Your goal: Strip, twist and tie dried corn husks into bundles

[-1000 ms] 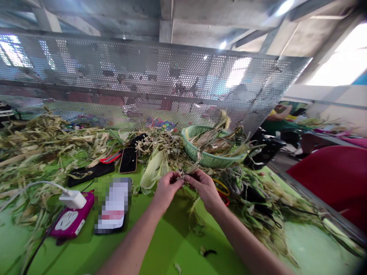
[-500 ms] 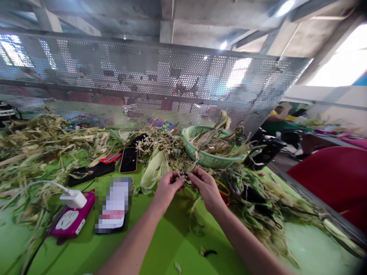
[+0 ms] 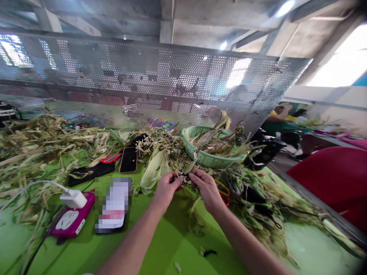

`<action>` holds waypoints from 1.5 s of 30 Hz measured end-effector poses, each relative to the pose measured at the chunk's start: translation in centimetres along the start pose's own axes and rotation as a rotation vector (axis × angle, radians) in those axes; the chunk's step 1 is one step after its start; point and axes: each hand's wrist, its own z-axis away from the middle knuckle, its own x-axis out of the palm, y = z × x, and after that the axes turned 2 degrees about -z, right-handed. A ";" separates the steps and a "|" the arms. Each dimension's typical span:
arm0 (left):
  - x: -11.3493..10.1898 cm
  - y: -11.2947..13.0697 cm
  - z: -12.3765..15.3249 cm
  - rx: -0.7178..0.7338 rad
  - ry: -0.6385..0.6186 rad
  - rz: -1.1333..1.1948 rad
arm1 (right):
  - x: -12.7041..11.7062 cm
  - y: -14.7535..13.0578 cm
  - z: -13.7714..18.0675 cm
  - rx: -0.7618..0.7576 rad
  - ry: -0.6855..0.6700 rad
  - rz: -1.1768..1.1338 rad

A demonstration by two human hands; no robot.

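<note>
Over the green table (image 3: 169, 244), my left hand (image 3: 166, 191) is closed, thumb and fingers pinched together. My right hand (image 3: 205, 187) pinches in the same way, its fingertips almost meeting those of the left. Between them runs a thin, twisted strip of dried corn husk (image 3: 192, 165), with a small dark bit at the fingertips that I cannot make out. A broad pale corn husk (image 3: 156, 168) lies just beyond my left hand. Scissors with yellow and red handles (image 3: 223, 188) lie beside my right wrist, partly hidden.
Behind my hands stands a green basket (image 3: 213, 160) of dried husks. Husk piles (image 3: 51, 133) spread left; more strips (image 3: 263, 214) lie right. Two phones (image 3: 128, 160), a purple power bank (image 3: 73, 219) and a red cutter (image 3: 111, 156) lie left. A perforated metal screen (image 3: 143, 80) rises behind.
My left fingertips have shifted slightly around the strip, and the strip's upper end has moved a little to the left. Both hands otherwise keep their places.
</note>
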 end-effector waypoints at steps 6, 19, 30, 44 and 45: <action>-0.1 0.0 -0.1 -0.008 -0.005 -0.032 | 0.2 -0.3 0.1 0.010 0.003 -0.013; -0.5 -0.1 -0.2 0.043 0.022 -0.175 | 0.4 -0.4 0.1 0.037 0.013 -0.065; 0.0 0.4 0.1 0.034 0.032 -0.043 | 0.2 0.0 0.0 0.027 -0.007 -0.049; -0.4 0.4 -0.1 0.020 -0.054 -0.069 | -0.1 0.3 -0.2 0.104 -0.023 -0.091; -0.5 0.5 -0.2 0.019 -0.027 -0.070 | -0.2 0.3 -0.2 0.086 -0.009 -0.055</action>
